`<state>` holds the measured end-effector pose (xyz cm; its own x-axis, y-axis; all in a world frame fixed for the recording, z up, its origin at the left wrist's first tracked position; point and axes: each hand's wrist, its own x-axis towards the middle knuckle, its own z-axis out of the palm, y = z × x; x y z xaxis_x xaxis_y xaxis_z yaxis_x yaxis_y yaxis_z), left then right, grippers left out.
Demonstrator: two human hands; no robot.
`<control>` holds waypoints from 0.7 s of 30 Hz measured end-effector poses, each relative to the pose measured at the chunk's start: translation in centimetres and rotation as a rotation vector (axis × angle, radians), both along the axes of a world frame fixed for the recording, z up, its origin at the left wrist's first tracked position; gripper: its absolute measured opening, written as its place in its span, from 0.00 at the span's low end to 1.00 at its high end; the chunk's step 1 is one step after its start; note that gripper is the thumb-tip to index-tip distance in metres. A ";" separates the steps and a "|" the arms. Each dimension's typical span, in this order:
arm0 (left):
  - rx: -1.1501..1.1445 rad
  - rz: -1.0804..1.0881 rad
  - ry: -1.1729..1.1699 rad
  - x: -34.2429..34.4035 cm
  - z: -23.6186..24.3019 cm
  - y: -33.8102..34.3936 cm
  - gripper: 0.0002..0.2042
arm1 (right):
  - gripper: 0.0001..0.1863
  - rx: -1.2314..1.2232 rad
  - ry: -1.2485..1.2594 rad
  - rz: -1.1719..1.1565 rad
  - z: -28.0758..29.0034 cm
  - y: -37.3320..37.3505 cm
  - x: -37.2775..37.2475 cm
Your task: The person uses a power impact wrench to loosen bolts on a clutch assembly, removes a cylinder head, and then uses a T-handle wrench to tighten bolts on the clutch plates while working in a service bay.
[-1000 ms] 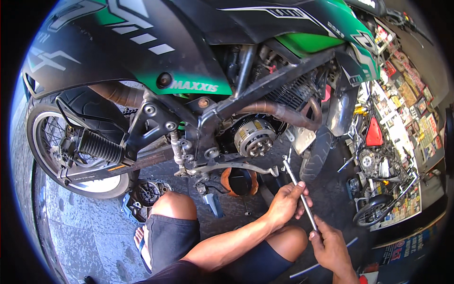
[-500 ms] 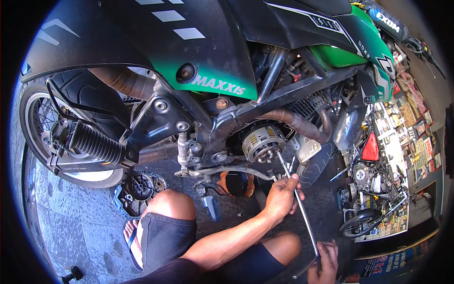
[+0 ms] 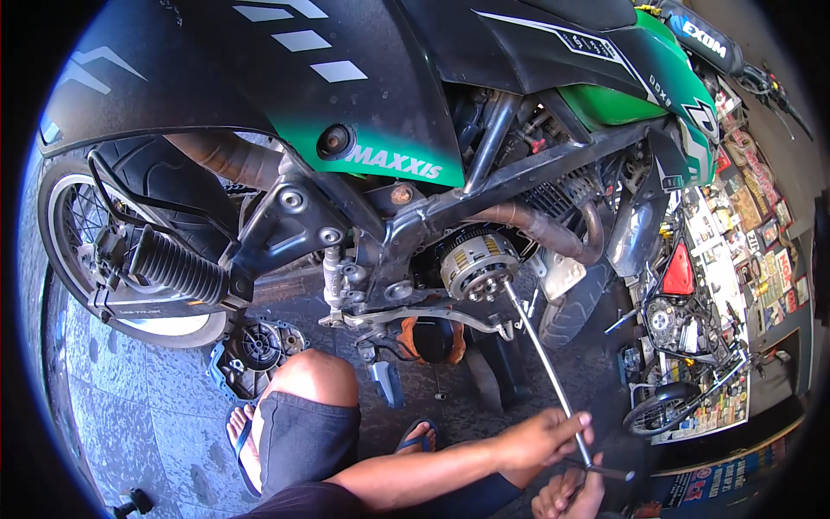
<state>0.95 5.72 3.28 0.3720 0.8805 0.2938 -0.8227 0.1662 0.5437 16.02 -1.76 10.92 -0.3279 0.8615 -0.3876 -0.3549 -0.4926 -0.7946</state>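
Observation:
A long silver T-handle socket wrench (image 3: 550,359) slants down from the clutch (image 3: 481,264), its far end at the bolts on the clutch's face. My left hand (image 3: 545,439) reaches across from the left, with thumb and fingers closed around the lower shaft just above the crossbar. Right below it, my right hand (image 3: 566,496) is curled at the T-handle's crossbar; part of its grip is hidden. The clutch sits exposed in the side of a black and green motorcycle (image 3: 380,112).
A removed engine cover (image 3: 258,346) lies on the tiled floor at left, near my foot. The brake pedal (image 3: 432,317) juts out below the clutch. An orange-and-black container (image 3: 432,339) stands under the engine. Another motorcycle (image 3: 679,324) is at right, beside a sticker-covered panel (image 3: 761,251).
My left hand has slid down the wrench shaft from near the clutch to just above the crossbar. The handle end has swung slightly, and my right hand has shifted down and left.

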 end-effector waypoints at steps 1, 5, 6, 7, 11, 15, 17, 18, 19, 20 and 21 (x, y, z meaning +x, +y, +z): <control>-0.018 -0.090 -0.082 0.8 0.0 -0.7 0.21 | 0.30 0.053 -0.099 0.060 0.8 -0.8 -0.7; -0.197 0.022 0.022 -2.4 0.4 -0.8 0.22 | 0.22 0.738 -0.869 -0.061 4.2 -2.1 -2.3; -0.207 0.030 -0.043 -1.9 0.0 -1.1 0.23 | 0.22 0.667 -1.082 -0.155 4.0 -1.4 -1.6; -0.179 0.035 -0.051 -1.8 0.2 -1.1 0.23 | 0.22 0.642 -1.204 -0.028 3.0 -0.7 -0.1; -0.154 0.049 -0.067 -0.2 0.4 -1.1 0.22 | 0.18 0.695 -1.388 0.287 1.5 -0.8 0.3; -0.178 0.017 -0.054 0.1 1.4 -3.0 0.22 | 0.15 0.540 -1.230 0.075 2.8 -2.0 -1.1; -0.155 0.069 -0.016 0.3 1.0 -3.0 0.21 | 0.15 0.469 -1.214 0.012 2.9 -1.8 -2.0; -0.153 0.077 -0.020 0.2 0.9 -3.0 0.21 | 0.15 0.479 -1.207 0.000 2.8 -1.8 -2.3; -0.148 0.084 -0.022 0.0 1.0 -2.9 0.21 | 0.15 0.465 -1.199 -0.009 2.7 -1.7 -2.6; -0.144 0.091 -0.024 -0.2 1.1 -2.9 0.21 | 0.15 0.452 -1.190 -0.019 2.6 -1.7 -2.9; -0.142 0.075 -0.043 -0.3 1.1 -2.9 0.21 | 0.15 0.439 -1.182 -0.028 2.6 -1.8 -3.0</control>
<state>0.65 2.79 4.36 0.2933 0.9393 0.1782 -0.8576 0.1761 0.4833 13.01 -3.53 13.56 0.0431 0.9929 -0.1110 0.6768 -0.1107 -0.7278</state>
